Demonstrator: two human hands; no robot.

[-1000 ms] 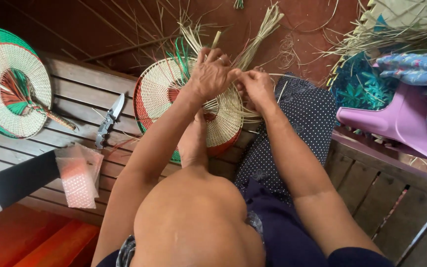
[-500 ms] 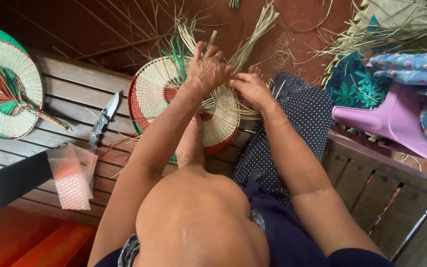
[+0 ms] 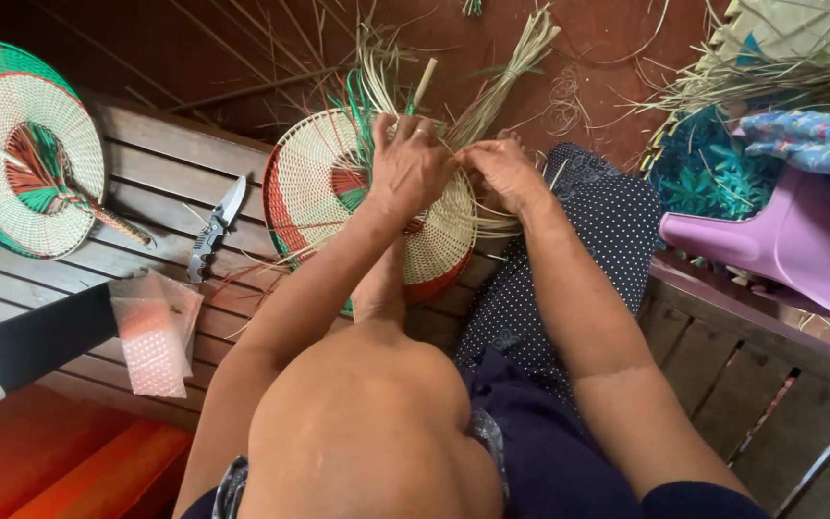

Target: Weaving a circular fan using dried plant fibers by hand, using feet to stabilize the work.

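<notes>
Slatted wooden bench (image 3: pixel 146 154) runs across the left of the frame, red floor beyond it. At upper centre the half-woven round fan (image 3: pixel 314 187) leans against my raised knee. It looks light, and I judge the woven disc springy but easy to crease, so I take it near the rim where the loose straw strips (image 3: pixel 501 82) fan out. My left hand (image 3: pixel 410 163) has its grip closed over that edge; my right hand (image 3: pixel 501 173) pinches the strands beside it. A folding knife (image 3: pixel 215 229) and a finished fan (image 3: pixel 21 144) lie at the left.
</notes>
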